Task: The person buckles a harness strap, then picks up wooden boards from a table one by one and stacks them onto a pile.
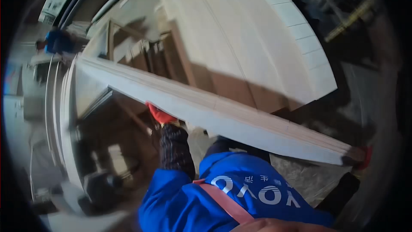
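Note:
A long pale wooden board (201,114) runs slantwise across the view, from upper left to lower right. Its near face is whitish, and its upper side shows wood-coloured lines, so it may be several boards together. My left hand (159,114), in a red glove, is closed on the lower edge left of the middle; its fingers are partly hidden. At the lower right end, my right hand (366,157) in a red glove grips the board, mostly hidden behind that end.
Beyond the board lies a wide stack of light wooden panels (240,30), partly in shadow. Tall pale boards (64,111) stand at the left. A person in blue (60,41) is at the upper left. A yellow bar (349,19) lies at the upper right.

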`<control>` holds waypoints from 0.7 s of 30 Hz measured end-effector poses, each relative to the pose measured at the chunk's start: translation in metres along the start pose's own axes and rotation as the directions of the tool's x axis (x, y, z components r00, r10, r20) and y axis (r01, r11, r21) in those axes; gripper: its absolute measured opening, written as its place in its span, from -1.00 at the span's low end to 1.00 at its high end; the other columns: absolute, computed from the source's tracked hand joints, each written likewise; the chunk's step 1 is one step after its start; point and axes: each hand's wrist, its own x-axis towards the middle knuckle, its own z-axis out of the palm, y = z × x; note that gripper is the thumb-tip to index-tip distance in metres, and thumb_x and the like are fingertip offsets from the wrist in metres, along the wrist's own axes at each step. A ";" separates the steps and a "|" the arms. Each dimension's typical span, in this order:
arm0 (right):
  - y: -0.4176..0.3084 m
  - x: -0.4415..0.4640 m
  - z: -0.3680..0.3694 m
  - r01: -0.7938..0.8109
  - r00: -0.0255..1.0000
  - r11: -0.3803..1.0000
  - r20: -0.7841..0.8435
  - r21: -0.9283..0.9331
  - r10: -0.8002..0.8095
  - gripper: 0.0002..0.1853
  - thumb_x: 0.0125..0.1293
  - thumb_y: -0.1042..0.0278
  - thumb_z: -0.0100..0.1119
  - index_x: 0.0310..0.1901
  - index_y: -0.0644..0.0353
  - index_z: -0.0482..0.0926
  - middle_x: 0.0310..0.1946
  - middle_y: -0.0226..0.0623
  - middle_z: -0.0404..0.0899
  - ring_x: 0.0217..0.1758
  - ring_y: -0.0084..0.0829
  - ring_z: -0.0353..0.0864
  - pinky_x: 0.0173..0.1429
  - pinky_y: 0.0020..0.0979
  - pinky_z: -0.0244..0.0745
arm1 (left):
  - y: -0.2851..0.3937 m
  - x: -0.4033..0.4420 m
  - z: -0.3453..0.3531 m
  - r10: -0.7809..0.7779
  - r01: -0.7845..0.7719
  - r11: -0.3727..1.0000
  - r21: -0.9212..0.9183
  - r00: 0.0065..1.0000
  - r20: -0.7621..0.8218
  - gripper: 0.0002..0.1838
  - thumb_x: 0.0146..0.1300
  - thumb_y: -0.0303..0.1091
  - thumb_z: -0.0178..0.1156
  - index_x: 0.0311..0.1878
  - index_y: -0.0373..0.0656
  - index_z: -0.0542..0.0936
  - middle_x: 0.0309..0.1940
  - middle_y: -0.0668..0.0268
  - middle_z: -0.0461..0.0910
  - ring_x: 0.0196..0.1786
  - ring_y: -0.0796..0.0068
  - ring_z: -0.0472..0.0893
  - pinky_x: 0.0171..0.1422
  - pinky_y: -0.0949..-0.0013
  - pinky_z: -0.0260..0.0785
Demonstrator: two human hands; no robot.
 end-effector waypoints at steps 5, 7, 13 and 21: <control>0.015 -0.115 -0.037 -0.130 0.969 0.765 -0.085 0.631 0.234 -0.41 0.47 -0.06 -0.07 0.43 0.03 0.27 0.13 -0.16 0.56 0.06 -0.25 0.55 0.16 -0.17 0.46 | -0.035 0.004 0.013 -0.021 0.039 0.993 -0.115 0.988 0.153 -0.20 0.31 0.31 0.05 0.41 -0.10 0.32 0.36 0.24 0.38 0.35 0.17 0.38 0.46 0.09 0.18; 0.031 -0.148 -0.031 -0.040 0.954 0.753 -0.199 0.657 0.224 -0.40 0.47 -0.06 -0.05 0.43 0.04 0.28 0.14 -0.17 0.55 0.07 -0.26 0.54 0.16 -0.18 0.46 | -0.041 0.000 0.027 -0.071 0.088 0.993 -0.079 0.978 0.194 -0.21 0.31 0.29 0.06 0.42 -0.08 0.31 0.37 0.25 0.37 0.35 0.17 0.38 0.46 0.08 0.18; 0.067 -0.204 -0.005 -0.210 0.784 0.741 -0.343 0.638 0.518 -0.39 0.41 -0.07 0.03 0.37 0.13 0.37 0.22 -0.11 0.49 0.13 -0.21 0.51 0.27 -0.20 0.38 | -0.089 0.008 0.096 -0.297 0.251 0.943 0.216 0.930 0.216 -0.21 0.34 0.28 0.04 0.46 -0.06 0.26 0.38 0.30 0.36 0.37 0.21 0.37 0.48 0.15 0.16; 0.069 -0.236 0.013 -0.444 0.460 0.418 -0.199 0.792 0.865 -0.33 0.40 -0.14 0.04 0.24 0.36 0.45 0.10 -0.06 0.53 0.10 -0.12 0.51 0.26 -0.14 0.34 | -0.272 0.074 0.170 -0.188 0.021 0.843 0.538 0.948 0.257 -0.23 0.36 0.29 0.01 0.43 -0.08 0.29 0.22 0.36 0.48 0.21 0.40 0.47 0.25 0.23 0.37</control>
